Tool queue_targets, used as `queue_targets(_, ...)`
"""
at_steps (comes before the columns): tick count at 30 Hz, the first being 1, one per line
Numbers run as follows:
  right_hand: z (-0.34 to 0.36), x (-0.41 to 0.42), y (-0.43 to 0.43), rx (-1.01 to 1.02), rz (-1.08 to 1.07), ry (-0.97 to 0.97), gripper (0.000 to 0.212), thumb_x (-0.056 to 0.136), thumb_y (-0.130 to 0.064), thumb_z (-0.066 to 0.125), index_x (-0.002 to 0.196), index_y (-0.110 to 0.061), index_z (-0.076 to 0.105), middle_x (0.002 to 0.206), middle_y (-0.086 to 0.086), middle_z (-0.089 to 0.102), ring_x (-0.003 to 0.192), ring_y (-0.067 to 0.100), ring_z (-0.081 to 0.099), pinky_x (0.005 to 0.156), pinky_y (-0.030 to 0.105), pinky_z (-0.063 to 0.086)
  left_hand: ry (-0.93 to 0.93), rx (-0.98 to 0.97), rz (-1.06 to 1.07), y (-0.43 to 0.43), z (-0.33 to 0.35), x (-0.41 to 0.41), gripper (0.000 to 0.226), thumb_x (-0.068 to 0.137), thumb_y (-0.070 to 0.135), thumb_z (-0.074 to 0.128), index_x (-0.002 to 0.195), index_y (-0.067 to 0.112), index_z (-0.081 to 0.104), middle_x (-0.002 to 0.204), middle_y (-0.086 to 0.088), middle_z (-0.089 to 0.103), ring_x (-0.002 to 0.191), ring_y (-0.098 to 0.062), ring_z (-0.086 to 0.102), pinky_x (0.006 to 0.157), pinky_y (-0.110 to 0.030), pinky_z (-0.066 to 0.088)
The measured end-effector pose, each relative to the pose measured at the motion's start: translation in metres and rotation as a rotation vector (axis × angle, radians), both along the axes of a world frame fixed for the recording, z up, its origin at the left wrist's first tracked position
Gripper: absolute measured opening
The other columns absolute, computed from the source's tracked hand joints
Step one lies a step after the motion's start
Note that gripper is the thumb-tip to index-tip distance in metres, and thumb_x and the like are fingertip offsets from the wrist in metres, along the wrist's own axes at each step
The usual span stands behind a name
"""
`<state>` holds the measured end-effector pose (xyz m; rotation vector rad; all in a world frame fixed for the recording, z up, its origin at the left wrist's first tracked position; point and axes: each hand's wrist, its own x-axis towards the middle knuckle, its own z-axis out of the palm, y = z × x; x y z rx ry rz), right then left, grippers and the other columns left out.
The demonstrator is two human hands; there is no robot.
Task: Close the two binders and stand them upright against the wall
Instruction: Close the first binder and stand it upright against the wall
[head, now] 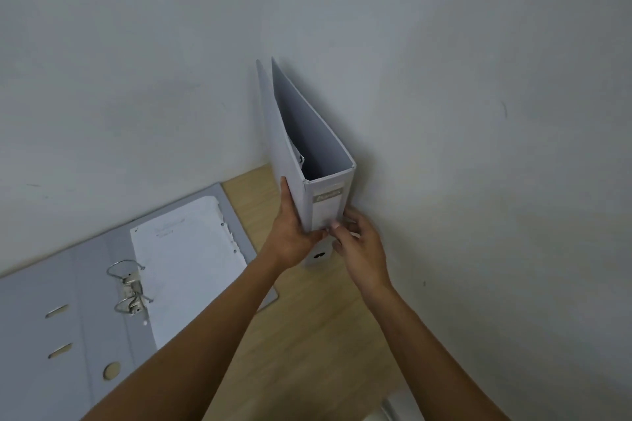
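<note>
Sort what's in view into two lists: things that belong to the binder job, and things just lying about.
Job:
- upright binder, closed, held by left hand and right hand
- open binder, flat on the desk, rings open, paper inside
- wall

Lying about:
- white object at the bottom edge, too cut off to identify

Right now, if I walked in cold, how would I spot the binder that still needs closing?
Start at the pale wall and drop to the wooden table below it. The open binder lies flat on the table's left side, left of both arms. Unlike the upright binder held in both hands, it is spread open, showing metal rings and a white sheet.
</note>
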<state>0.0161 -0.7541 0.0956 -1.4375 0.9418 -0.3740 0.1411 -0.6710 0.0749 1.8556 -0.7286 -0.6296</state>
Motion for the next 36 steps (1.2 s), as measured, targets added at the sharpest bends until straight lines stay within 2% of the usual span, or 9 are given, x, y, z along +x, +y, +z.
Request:
queue_targets(4, -0.002, 0.009, -0.004, 0.049, 0.01, -0.031, 0.039, 0.097, -0.04, 0.057, 0.135, -0.032, 0.062, 0.126, -0.005, 0.071, 0.116, 0.013, 0.067, 0.099, 0.04, 0.057, -0.024, 0.024, 0.036, -0.016, -0.001, 0.008, 0.134, 0.071, 0.05, 0.079, 0.158, 0.025, -0.02, 0.159, -0.008, 0.037, 0.146, -0.028, 0.039, 0.111, -0.055, 0.044)
queue_targets(9, -0.008, 0.013, -0.008, 0.189, -0.03, -0.046, 0.021, 0.103, -0.031, 0.051, 0.109, -0.044, 0.066, 0.113, -0.016, 0.068, 0.118, 0.014, 0.063, 0.107, 0.043, 0.05, -0.024, 0.039, 0.072, -0.034, 0.001, 0.012, 0.139, 0.065, 0.062, 0.076, 0.159, 0.023, -0.018, 0.16, -0.009, 0.036, 0.146, -0.029, 0.039, 0.112, -0.054, 0.043)
queue_targets(13, -0.008, 0.016, -0.015, 0.211, 0.0, -0.06, 0.04, 0.105, -0.029, 0.047, 0.144, -0.026, 0.055, 0.14, -0.002, 0.061, 0.132, 0.018, 0.056, 0.114, 0.049, 0.044, -0.041, 0.059, 0.06, -0.042, 0.0, 0.019, 0.138, 0.065, 0.062, 0.075, 0.159, 0.023, -0.018, 0.162, -0.009, 0.033, 0.147, -0.029, 0.037, 0.113, -0.055, 0.042)
queue_targets(20, -0.009, 0.017, -0.021, 0.229, 0.045, -0.043, 0.045, 0.106, -0.031, 0.044, 0.149, -0.023, 0.048, 0.152, 0.004, 0.053, 0.139, 0.023, 0.051, 0.114, 0.05, 0.044, -0.038, 0.091, 0.059, -0.043, 0.001, 0.021, 0.136, 0.069, 0.057, 0.076, 0.158, 0.026, -0.022, 0.163, -0.009, 0.032, 0.147, -0.03, 0.037, 0.114, -0.055, 0.041)
queue_targets(23, -0.006, 0.018, -0.024, 0.214, 0.067, -0.04, 0.041, 0.105, -0.032, 0.045, 0.145, -0.026, 0.052, 0.145, 0.003, 0.057, 0.133, 0.022, 0.055, 0.112, 0.049, 0.047, -0.023, 0.121, 0.059, -0.044, 0.003, 0.022, 0.134, 0.075, 0.042, 0.082, 0.158, 0.024, -0.023, 0.16, -0.01, 0.037, 0.144, -0.031, 0.041, 0.112, -0.055, 0.043)
queue_targets(26, -0.004, 0.02, -0.029, 0.21, 0.062, -0.005, 0.02, 0.105, -0.032, 0.045, 0.119, -0.037, 0.059, 0.125, 0.001, 0.065, 0.121, 0.022, 0.061, 0.107, 0.049, 0.05, -0.01, 0.172, 0.068, -0.046, 0.007, 0.021, 0.131, 0.079, 0.03, 0.083, 0.159, 0.019, -0.021, 0.154, -0.013, 0.045, 0.139, -0.034, 0.047, 0.11, -0.054, 0.044)
queue_targets(29, -0.001, 0.021, -0.032, 0.207, 0.073, 0.023, 0.02, 0.105, -0.032, 0.045, 0.101, -0.044, 0.061, 0.106, -0.012, 0.064, 0.115, 0.022, 0.062, 0.106, 0.05, 0.05, 0.016, 0.228, 0.107, -0.045, 0.01, 0.018, 0.12, 0.08, 0.028, 0.082, 0.161, 0.015, -0.005, 0.151, -0.015, 0.049, 0.136, -0.035, 0.05, 0.109, -0.051, 0.046)
queue_targets(33, 0.0, 0.013, -0.029, 0.166, 0.144, -0.005, 0.041, 0.104, -0.033, 0.048, 0.144, -0.026, 0.054, 0.131, -0.004, 0.061, 0.126, 0.022, 0.06, 0.109, 0.05, 0.048, -0.018, 0.29, 0.13, -0.032, 0.009, 0.011, 0.097, 0.087, 0.017, 0.074, 0.161, 0.012, 0.012, 0.154, -0.015, 0.047, 0.129, -0.034, 0.058, 0.102, -0.044, 0.051)
queue_targets(36, -0.003, 0.005, -0.025, 0.115, 0.146, -0.006, 0.052, 0.101, -0.031, 0.055, 0.152, -0.026, 0.044, 0.151, -0.001, 0.052, 0.137, 0.023, 0.053, 0.112, 0.052, 0.046, 0.011, 0.314, 0.141, -0.013, 0.011, -0.001, 0.086, 0.091, 0.015, 0.068, 0.161, 0.014, 0.018, 0.156, -0.011, 0.046, 0.091, -0.018, 0.07, 0.082, -0.031, 0.052)
